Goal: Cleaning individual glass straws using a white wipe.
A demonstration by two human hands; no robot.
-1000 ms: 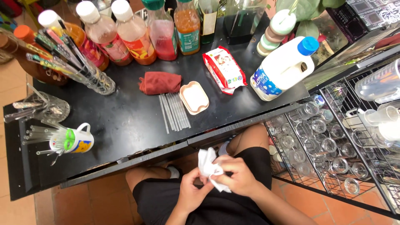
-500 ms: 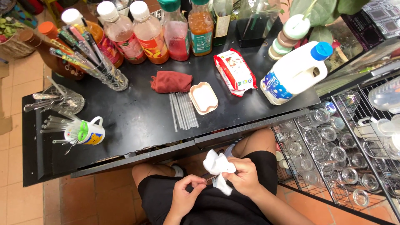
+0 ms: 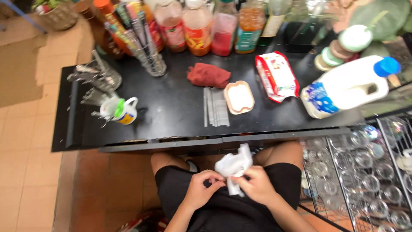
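Here, the left hand [image 3: 201,189] pinches one edge of the crumpled white tissue [image 3: 234,167] — fingertips closed — while the right hand [image 3: 257,185] grips its lower part, fingers curled, over the lap below the black countertop [image 3: 171,107].

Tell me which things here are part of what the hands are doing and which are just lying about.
In hand:
- crumpled white tissue, held by the left hand and right hand over the lap

Lying about on the black counter:
- folded red cloth
- small peach-coloured tray
- white plastic jug with blue cap
- white mug
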